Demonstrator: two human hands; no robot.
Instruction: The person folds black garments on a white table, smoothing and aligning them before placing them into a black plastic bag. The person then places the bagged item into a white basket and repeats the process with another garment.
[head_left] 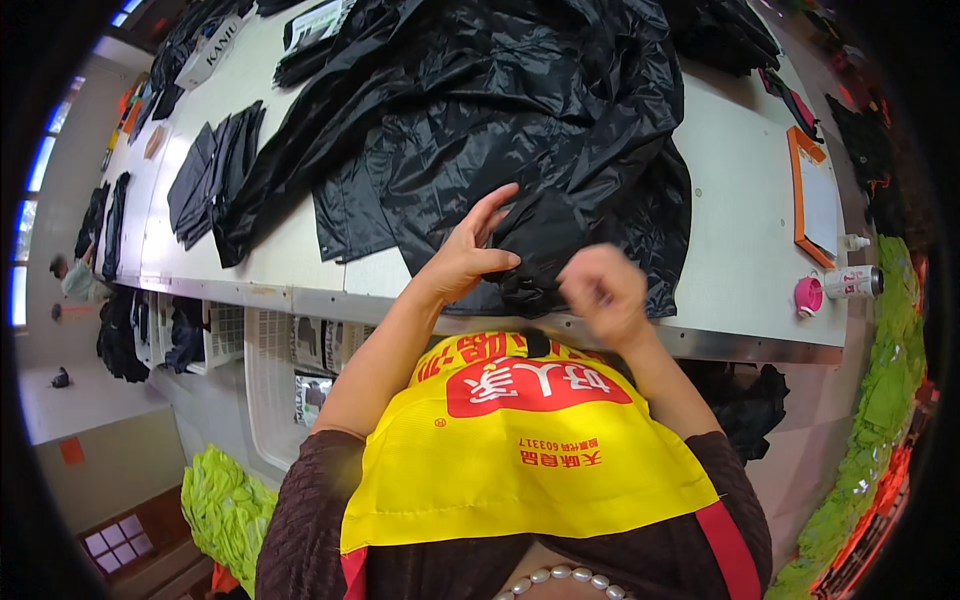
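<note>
A large, shiny black garment [500, 130] lies rumpled over the table in front of me, its near part reaching the front edge. On its near part sits a smaller folded black fabric bundle [545, 235]. My left hand [465, 255] is at the bundle's left side, thumb and fingers stretched apart, the thumb lying against the fabric. Just right of the bundle is my right hand [608, 292], raised near the table edge. Its fingers look curled but are smeared by motion, so whether they hold anything is not visible.
Folded dark pieces [212, 170] lie left on the white table [740, 220]. To the right are an orange-framed board [808, 195], a pink lid [808, 296] and a bottle [855, 282]. A white crate [265, 390] stands below the table edge; lime-green fabric [228, 510] is heaped lower left.
</note>
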